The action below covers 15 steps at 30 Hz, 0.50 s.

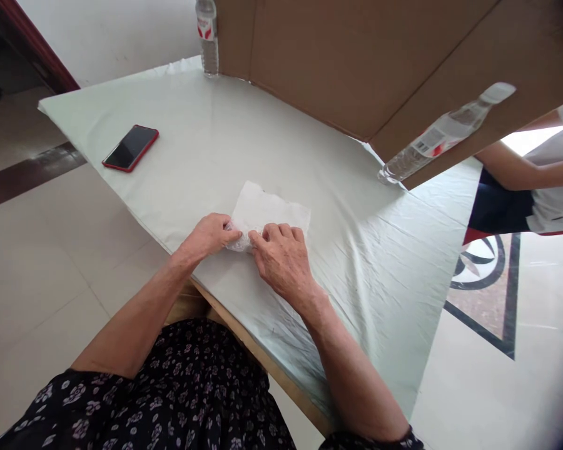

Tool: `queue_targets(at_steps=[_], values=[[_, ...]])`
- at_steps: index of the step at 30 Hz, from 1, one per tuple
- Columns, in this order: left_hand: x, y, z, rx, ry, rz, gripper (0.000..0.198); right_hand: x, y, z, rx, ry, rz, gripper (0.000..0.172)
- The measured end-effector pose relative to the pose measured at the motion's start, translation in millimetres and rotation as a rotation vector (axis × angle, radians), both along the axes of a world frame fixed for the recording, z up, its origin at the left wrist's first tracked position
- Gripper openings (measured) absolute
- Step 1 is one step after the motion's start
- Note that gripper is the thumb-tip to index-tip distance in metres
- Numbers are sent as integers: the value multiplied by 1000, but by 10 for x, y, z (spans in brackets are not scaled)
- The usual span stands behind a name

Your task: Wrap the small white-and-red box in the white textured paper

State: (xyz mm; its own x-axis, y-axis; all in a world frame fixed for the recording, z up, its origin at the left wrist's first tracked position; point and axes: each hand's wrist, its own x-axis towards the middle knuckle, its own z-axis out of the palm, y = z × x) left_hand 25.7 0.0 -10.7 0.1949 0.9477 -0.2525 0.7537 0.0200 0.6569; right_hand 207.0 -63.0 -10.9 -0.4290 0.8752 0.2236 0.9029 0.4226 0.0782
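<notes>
White sheet: While both hands meet along its lower edge, the white sheet (272, 206) lies flat on the cloth-covered desk (206, 147), close to the wearer; take it as the clock's centre.
Crinkled edge: along the sheet's 7 o'clock side runs a shiny, crumpled strip (238, 244), perhaps clear film; the view is too small to tell.
Left hand: at 8 o'clock, the left hand (211, 234) has its thumb and fingers clamped on the sheet's near corner.
Right hand: at 5 o'clock, the right hand (284, 259) rests over the near edge, fingers bent and close together; whether they pinch anything I cannot tell.
Edge work: the step in hand looks like gathering or folding that near edge.
Next move: it seems to call for a steady left pinch and light, even right-hand pressure, as the sheet looks thin.
Red-edged phone: the phone (131, 149) lies at 10 o'clock, well apart.
Bottles: one clear bottle (209, 47) stands at 11 o'clock, another bottle (443, 134) at 2, both beside the cardboard panel (328, 56).
Other person: a forearm (516, 165) shows towards 3 o'clock, beyond the desk.
</notes>
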Motion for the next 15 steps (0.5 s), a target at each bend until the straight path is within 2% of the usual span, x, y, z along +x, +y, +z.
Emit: queue_targets(at_steps=[3, 5, 9, 12, 14, 15], values=[[118, -42, 2, 190, 168, 35, 28, -7, -3, 2, -13, 0, -4, 20], [170, -61, -3, 208, 140, 59, 23, -11, -5, 8, -26, 3, -5, 20], [203, -63, -45, 59, -188, 135, 14, -8, -6, 29, -49, 17, -3, 23], [221, -53, -103, -63, -438, 185, 8, 12, 5, 55, -76, 72, 16, 43], [253, -54, -127, -88, -516, 198, 8, 38, 15, 79, -104, 132, 24, 54], [272, -60, -126, -89, -529, 201, 8, 55, 18, 94, -120, 165, 23, 54]])
